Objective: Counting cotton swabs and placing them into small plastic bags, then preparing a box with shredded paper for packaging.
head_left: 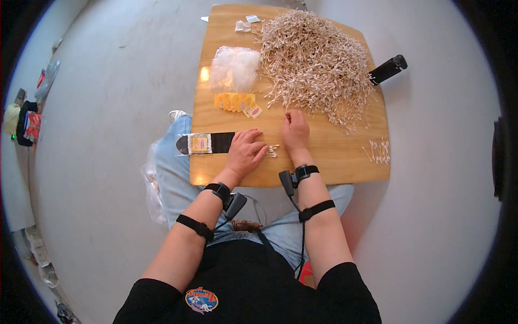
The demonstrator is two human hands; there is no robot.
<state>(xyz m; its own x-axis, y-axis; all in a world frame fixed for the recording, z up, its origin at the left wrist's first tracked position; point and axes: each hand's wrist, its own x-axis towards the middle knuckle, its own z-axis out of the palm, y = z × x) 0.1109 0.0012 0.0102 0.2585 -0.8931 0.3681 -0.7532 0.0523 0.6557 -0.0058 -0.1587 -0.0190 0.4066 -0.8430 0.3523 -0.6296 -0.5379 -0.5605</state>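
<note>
My left hand (247, 153) lies palm down, fingers stretched out, over the right end of a black strip (222, 142). Cotton swabs (273, 151) stick out past its fingertips; the hand hides their other ends. At the strip's left end a clear packet of cotton swabs (188, 143) with a yellow card lies in a row. My right hand (296, 131) is closed in a pinch at the near edge of a large heap of loose cotton swabs (315, 65). What its fingertips hold, if anything, is too small to make out.
Clear plastic bags (234, 67) and a fan of yellow cards (235, 102) lie left of the heap. Loose swabs (379, 151) are by the right edge of the wooden table (334, 162). A black cylindrical object (389, 69) juts out past that edge. Small white packets (244, 26) lie at the back.
</note>
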